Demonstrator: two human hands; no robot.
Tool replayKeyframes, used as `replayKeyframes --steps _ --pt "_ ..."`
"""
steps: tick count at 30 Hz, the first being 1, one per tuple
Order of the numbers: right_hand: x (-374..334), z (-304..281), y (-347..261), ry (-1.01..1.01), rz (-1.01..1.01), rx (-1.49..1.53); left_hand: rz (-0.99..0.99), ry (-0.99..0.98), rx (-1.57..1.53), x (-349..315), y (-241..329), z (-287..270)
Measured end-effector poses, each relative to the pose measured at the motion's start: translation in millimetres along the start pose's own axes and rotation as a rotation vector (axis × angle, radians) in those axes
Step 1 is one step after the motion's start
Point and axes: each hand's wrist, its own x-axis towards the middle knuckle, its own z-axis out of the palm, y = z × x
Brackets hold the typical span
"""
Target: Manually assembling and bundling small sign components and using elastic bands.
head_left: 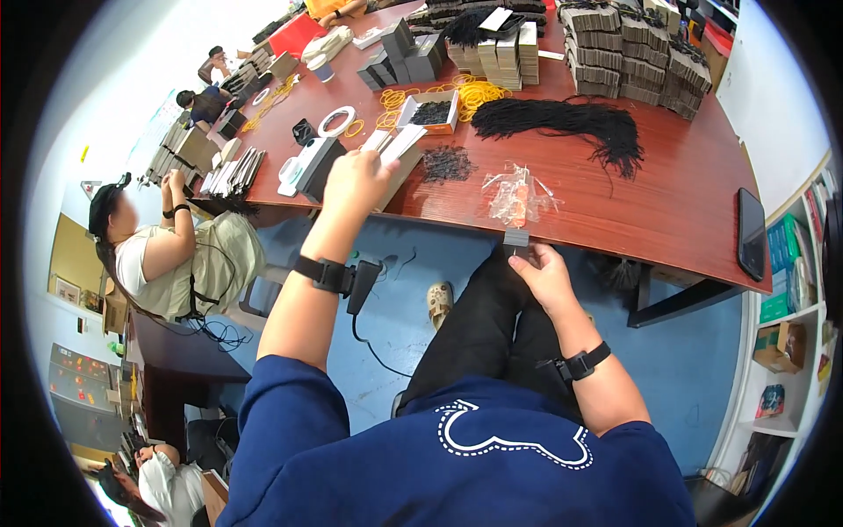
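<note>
The red-brown table (667,202) carried black cords (571,119). The left hand (356,180) grasped white cards (395,142); the right hand (546,274) pinched a small grey card (516,239) at the table edge.

One phone (751,234), one roll of tape (336,121).

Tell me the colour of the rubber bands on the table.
Yellow: the rubber bands show best in the head view.

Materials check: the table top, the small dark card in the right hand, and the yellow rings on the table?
Table top: looks like reddish-brown wood or wood laminate, smooth and slightly glossy, with visible grain. Small dark card pinched by the right hand: probably stiff grey card, flat and matte. Yellow rings: likely rubber bands, thin floppy loops.
</note>
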Motion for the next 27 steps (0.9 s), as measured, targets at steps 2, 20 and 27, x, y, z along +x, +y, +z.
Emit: replayKeyframes --steps 2,20,27 --pt "1 1 3 -0.010 -0.007 -0.036 -0.147 0.135 -0.180 5 -33 -1" --pt "-8 -5 2 -0.025 -0.123 -0.156 -0.173 0.058 -0.526 -35 -67 37" --pt "-13 -7 1 -0.027 -0.115 -0.175 -0.315 0.116 -0.406 -44 -71 37"
